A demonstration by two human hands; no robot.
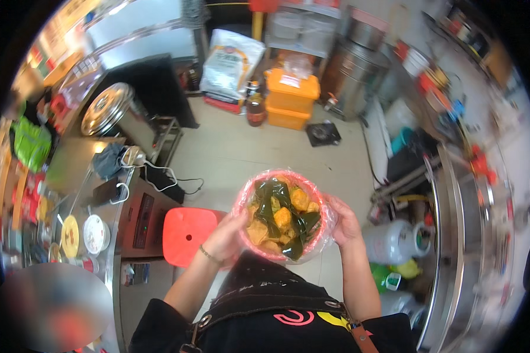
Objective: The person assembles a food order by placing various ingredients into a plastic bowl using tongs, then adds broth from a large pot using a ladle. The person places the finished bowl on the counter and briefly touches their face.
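In front of my body I carry a round red-pink basket [238, 207] with clear plastic over its rim. Inside lie yellow-orange chunks [282, 219] and wide, glossy dark green strips [267, 203]; I cannot tell exactly what food they are. My left hand [229, 234] grips the basket's left side, its thumb by the rim. On the opposite side, the fingers of my right hand [343, 222] curl around the edge and the loose plastic. The basket is held above the floor, and its underside is hidden.
Beside my left arm stands a red plastic stool [188, 236]. A steel counter with a lidded pot [107, 109] runs along the left. Gas cylinders [388, 242] sit low on the right. Ahead are orange boxes [290, 97], a bottle [255, 109] and a black flat object [323, 134] on the floor.
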